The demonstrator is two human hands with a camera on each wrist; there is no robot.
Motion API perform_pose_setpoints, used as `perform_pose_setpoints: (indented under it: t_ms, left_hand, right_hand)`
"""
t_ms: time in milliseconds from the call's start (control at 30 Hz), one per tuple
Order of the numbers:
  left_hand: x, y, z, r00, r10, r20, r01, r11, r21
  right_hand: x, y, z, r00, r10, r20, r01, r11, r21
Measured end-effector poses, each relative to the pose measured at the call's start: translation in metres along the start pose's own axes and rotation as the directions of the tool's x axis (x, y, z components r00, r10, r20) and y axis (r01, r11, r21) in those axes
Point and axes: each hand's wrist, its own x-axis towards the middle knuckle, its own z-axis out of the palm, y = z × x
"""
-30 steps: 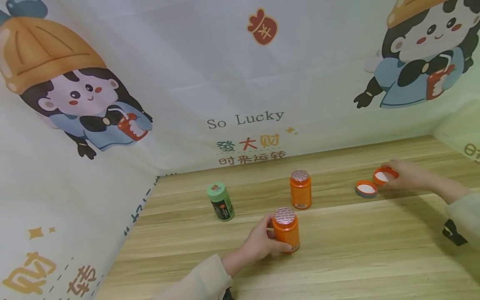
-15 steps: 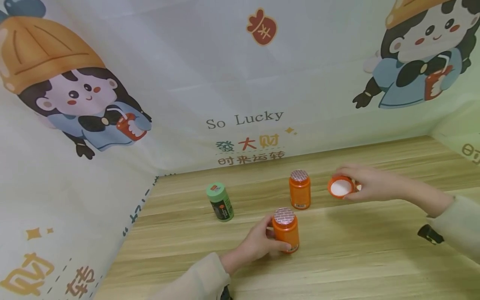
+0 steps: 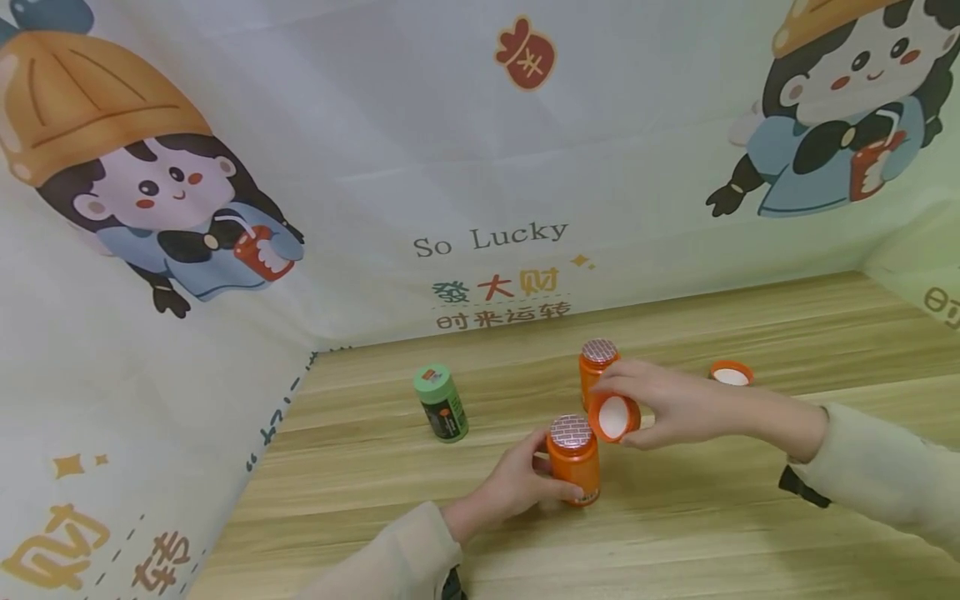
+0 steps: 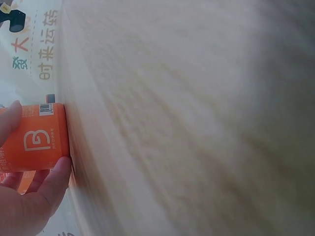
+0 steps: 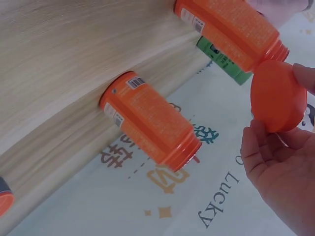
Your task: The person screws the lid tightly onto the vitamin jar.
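An orange bottle (image 3: 574,471) with a patterned foil seal on its mouth stands upright on the table, gripped low on its side by my left hand (image 3: 517,483). My right hand (image 3: 667,400) pinches an orange cap (image 3: 613,417) by its edge, tilted so the white lining faces the head camera. That cap is just right of the gripped bottle's mouth. Behind it stands a second foil-sealed orange bottle (image 3: 598,367), partly covered by the cap and right hand. In the right wrist view the cap (image 5: 276,96) shows its plain orange side.
A green bottle (image 3: 441,404) with its lid on stands to the left. Another cap (image 3: 731,373), orange with a white lining, lies on the wooden table (image 3: 337,500) behind the right forearm. A printed cloth (image 3: 375,167) hangs along the back and left.
My right hand has lifted one of the two caps off the table at the right and carried it left to the front bottle. The left hand keeps its grip, unmoved.
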Motion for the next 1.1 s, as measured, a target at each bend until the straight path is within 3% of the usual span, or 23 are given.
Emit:
perform_pose_setpoints:
  t_ms: [467,600,800,967,1100]
  left_hand:
    - [0.001,0.0,-0.001,1.0,-0.003,0.015,0.003,1.0,0.003]
    - [0.0,0.0,-0.002,1.0,0.012,0.019,-0.012,1.0,-0.005]
    - [0.0,-0.001,-0.001,1.0,0.026,0.0,-0.026,0.999,0.022]
    - [0.0,-0.002,-0.002,0.999,0.039,0.003,-0.04,0.999,0.035]
    - [0.0,-0.002,-0.002,0.999,0.039,0.011,-0.039,0.999,0.033]
  right_hand:
    - [0.003,-0.003,0.001,1.0,0.015,-0.01,-0.015,0.999,0.05]
    - [0.005,-0.004,0.005,0.999,0.046,-0.028,-0.041,0.987,0.153]
    - [0.009,-0.003,0.009,0.997,0.058,-0.057,-0.035,0.94,0.339]
    - [0.014,-0.003,0.011,0.995,-0.002,-0.098,0.032,0.951,0.308]
    - [0.017,-0.005,0.014,0.997,0.0,-0.078,0.022,0.959,0.282]
